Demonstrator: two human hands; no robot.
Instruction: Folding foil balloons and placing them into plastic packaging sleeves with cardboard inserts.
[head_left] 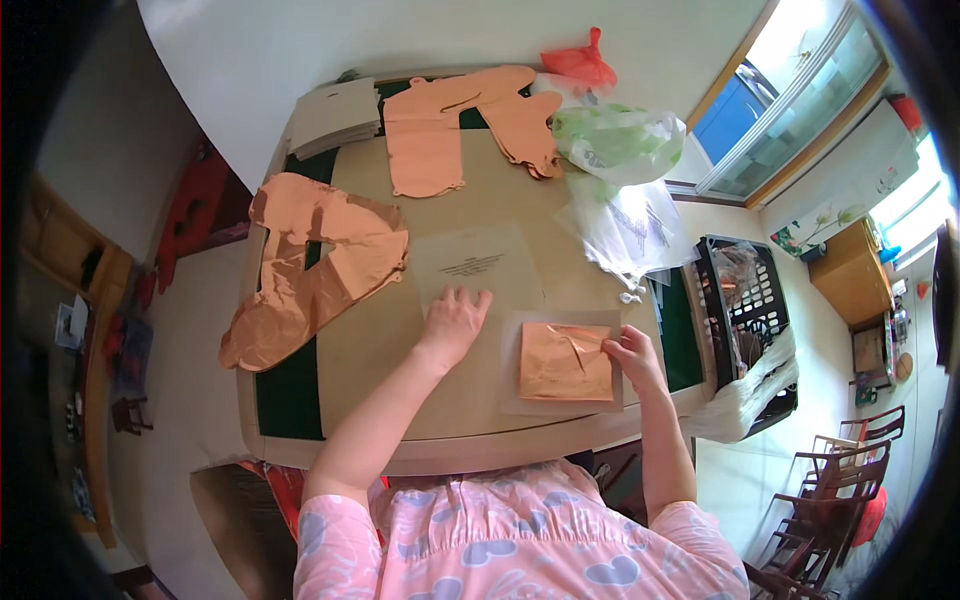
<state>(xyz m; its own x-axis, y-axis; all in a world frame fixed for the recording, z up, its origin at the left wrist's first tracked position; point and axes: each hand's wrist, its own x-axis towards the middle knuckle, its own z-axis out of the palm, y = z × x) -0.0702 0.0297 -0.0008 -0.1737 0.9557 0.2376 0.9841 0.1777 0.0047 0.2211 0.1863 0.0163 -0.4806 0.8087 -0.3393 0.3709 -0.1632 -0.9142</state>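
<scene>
My left hand rests with fingers spread on the near edge of a flat clear plastic bag with small dark print. With thumb and fingers, my right hand pinches the right edge of a folded rose-gold foil balloon. That folded square lies on another clear plastic bag, whose margins show around it. Left of my hands lies an unfolded, flat foil balloon, wrinkled and shiny. A second flat foil balloon is spread at the far side of the table.
Grey-beige flat sheets are stacked at the far left. A white-green plastic bag, a red bag and clear bags lie far right. A black crate stands beside the table's right edge, with pale stringy material over it.
</scene>
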